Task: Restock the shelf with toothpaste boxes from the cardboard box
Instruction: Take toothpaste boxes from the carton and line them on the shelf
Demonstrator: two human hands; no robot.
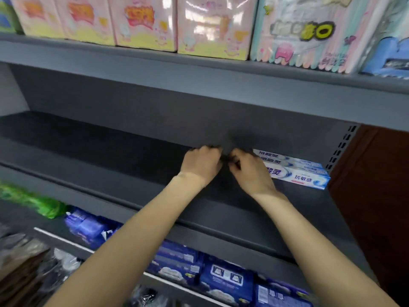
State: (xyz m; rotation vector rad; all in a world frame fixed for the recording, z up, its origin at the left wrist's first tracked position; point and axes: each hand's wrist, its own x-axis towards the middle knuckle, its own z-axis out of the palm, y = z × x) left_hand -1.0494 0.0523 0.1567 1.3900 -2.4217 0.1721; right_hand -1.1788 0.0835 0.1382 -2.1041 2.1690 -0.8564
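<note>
Grey shelf point(110, 151), right of frame: both hands, left hand point(202, 165) and right hand point(250, 171), curled beside toothpaste boxes point(296, 171), grip unclear; push flush.

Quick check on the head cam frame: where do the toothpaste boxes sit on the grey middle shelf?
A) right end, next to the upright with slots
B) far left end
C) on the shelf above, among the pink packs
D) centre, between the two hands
A: the toothpaste boxes lie at the right end of the grey middle shelf, beside the slotted upright and just right of the right hand.
</note>
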